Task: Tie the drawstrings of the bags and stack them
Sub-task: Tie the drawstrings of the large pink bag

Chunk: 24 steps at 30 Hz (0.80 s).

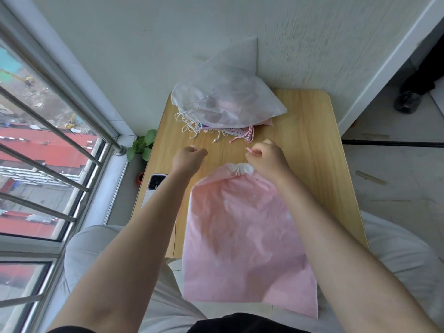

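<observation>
A pink drawstring bag lies flat on the wooden table, its lower end hanging over the near edge. Its white mouth is gathered tight. My right hand sits just beside the gathered mouth and pinches a pink drawstring end. My left hand is curled to the left of the mouth, with a bit of pink string showing at its fingertips. At the table's far end a white translucent bag rests on top of other bags, whose white and pink cords trail toward me.
A phone lies at the table's left edge. A small green plant in a red pot stands on the sill left of the table, beside a barred window. A wall runs behind the table. My lap in light trousers is below.
</observation>
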Tool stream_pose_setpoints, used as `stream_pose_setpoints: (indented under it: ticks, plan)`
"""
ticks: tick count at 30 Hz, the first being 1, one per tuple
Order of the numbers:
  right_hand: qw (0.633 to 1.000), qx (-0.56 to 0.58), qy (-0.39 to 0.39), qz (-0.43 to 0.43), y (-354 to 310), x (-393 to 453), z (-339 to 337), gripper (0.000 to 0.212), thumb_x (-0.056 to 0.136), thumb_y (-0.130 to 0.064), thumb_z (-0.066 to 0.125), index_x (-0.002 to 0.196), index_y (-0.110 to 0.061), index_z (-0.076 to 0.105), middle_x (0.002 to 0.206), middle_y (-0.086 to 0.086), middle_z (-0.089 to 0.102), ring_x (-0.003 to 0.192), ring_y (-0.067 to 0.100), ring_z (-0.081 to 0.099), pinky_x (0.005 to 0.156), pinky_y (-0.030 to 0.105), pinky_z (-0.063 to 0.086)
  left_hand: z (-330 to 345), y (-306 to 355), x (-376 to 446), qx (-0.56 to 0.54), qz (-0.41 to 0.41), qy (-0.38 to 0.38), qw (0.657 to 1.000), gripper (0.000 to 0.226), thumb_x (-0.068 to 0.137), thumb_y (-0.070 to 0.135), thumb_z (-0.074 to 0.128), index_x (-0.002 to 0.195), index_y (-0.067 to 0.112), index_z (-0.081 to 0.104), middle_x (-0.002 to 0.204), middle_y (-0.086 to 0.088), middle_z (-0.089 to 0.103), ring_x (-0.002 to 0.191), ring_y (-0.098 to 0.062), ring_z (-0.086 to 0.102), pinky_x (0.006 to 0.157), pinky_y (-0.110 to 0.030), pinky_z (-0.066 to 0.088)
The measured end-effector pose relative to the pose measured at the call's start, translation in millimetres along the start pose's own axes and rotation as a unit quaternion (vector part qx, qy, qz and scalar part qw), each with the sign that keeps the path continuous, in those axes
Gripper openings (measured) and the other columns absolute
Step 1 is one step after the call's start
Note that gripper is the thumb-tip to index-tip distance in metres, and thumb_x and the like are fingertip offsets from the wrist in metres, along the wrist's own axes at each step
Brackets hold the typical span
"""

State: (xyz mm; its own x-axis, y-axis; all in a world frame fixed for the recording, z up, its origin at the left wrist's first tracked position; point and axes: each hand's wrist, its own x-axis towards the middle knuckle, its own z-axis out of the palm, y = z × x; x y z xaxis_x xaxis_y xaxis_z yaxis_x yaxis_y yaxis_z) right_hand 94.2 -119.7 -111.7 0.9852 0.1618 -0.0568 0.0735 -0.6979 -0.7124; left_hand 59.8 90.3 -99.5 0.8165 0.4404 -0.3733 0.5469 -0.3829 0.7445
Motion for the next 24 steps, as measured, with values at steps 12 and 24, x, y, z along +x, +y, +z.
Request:
stream_pose_setpoints:
  ticks: [12,24]
  plan:
    - [0.994,0.087,0.044,0.045,2,23,-9,0.013,0.081,-0.02,0.066,0.078,-0.011,0.075,0.096,0.005,0.053,0.094,0.013,0.051,0.079,0.021,0.037,37,10,-12,0.238,0.086,0.054,0.966,0.038,0.093,0.044,0.047,0.081,0.011,0.06,0.091,-0.01,0.063,0.085,-0.03,0.061,0.062,-0.03,0.039]
    - [0.986,-0.059,0.103,0.117,-6,45,-28,0.019,0.089,-0.021,0.057,0.105,-0.012,0.052,0.088,0.004,0.058,0.077,0.027,0.055,0.051,0.028,0.035,78,18,-15,0.226,0.016,-0.033,0.973,0.042,0.075,0.053,0.053,0.063,0.015,0.065,0.055,0.003,0.055,0.066,-0.023,0.061,0.062,-0.027,0.044]
